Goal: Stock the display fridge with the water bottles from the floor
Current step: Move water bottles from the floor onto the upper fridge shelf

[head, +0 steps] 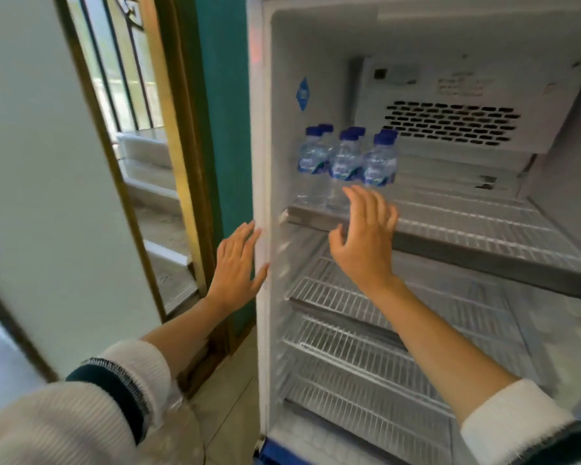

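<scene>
Where the top shelf [483, 243] begins, clear blue-capped water bottles [346, 162], clustered upright.

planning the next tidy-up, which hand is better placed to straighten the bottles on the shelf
Right. The right hand is open inside the fridge, just in front of the bottles. The left hand is outside, by the fridge's left edge.

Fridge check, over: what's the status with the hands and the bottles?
Both hands empty, open: left hand at the fridge's left edge, right hand before the top shelf. Six or so bottles upright at shelf's left. Nothing blocking.
</scene>
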The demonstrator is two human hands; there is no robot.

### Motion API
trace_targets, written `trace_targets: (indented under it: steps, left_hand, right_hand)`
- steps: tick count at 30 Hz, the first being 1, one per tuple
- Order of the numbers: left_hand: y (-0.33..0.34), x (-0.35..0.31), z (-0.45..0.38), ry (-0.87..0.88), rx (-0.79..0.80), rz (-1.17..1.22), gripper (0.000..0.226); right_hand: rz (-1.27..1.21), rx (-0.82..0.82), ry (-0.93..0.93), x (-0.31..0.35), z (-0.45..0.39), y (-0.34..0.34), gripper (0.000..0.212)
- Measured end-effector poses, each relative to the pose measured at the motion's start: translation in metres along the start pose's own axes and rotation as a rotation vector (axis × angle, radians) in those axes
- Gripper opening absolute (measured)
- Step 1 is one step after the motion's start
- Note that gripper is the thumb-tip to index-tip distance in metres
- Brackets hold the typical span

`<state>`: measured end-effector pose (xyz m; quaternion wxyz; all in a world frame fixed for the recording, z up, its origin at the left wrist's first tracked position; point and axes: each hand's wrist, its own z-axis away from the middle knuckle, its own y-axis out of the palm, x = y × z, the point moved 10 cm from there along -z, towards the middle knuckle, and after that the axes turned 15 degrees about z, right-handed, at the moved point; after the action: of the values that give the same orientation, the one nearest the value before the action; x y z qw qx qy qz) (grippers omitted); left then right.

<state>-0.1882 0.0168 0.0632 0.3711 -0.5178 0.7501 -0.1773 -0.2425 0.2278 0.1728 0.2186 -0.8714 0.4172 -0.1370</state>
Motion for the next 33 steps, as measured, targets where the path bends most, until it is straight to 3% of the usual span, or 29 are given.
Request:
trace_targets:
  steps: [5,14,23,29,33]
  left_hand:
    - [-0.052,0.063,0.064,-0.204,0.022,-0.092,0.068]
    - [-0.127,0.158,0.217,-0.510,0.083,-0.161,0.064]
    - [-0.123,0.215,0.371,-0.942,0.156,-0.132,0.070]
    - [-0.089,0.246,0.437,-1.107,0.262,-0.165,0.075]
    - [-0.064,0.273,0.471,-1.315,0.234,-0.126,0.079]
  right_hand:
    - [-0.214,0.126,-0.269,0.122,0.040,0.047,0.050]
    - [-0.421,0.603,-0.387,0.273,0.154,0.146,0.050]
    - [-0.318,1.104,-0.332,0.329,0.285,0.242,0.076]
    - [-0.268,1.372,-0.245,0.331,0.359,0.301,0.078]
    - [-0.247,1.508,-0.190,0.330,0.396,0.343,0.080]
